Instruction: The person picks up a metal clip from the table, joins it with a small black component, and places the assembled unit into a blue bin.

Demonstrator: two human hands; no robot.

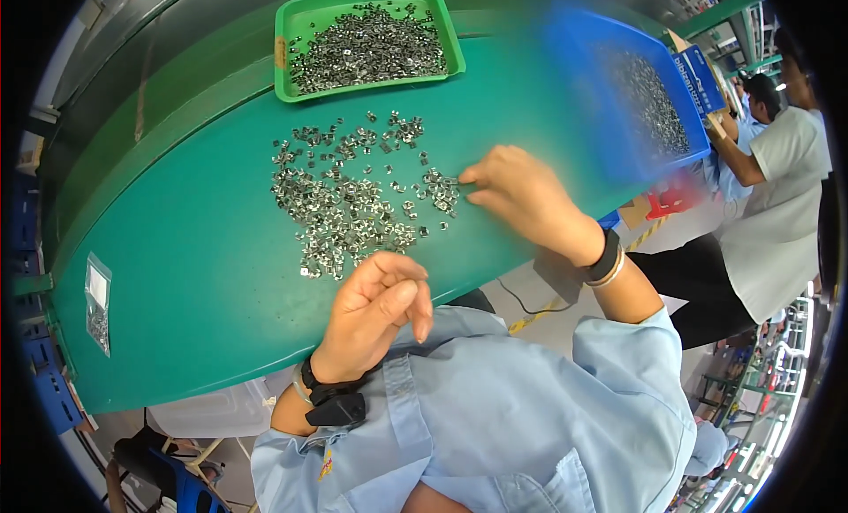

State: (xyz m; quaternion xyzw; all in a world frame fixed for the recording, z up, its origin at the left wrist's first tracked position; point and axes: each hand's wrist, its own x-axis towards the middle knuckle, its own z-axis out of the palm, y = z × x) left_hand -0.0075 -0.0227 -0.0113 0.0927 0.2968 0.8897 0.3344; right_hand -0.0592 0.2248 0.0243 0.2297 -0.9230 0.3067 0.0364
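The small metal parts (344, 217) lie loose on the desk (203, 257), just beyond the left hand (375, 303) and left of the right hand (521, 190); spread thin, they probably show singly and come easily to the fingers. The green tray (281, 58) beyond both hands and the blue bin (649, 164) to the right hand's right keep more parts contained, their walls likely stopping spills.

The right hand reaches in palm down, thumb and forefinger narrowly apart at the parts' edge. The left hand is half curled, thumb toward fingers. Whether either grips a part, I cannot tell.
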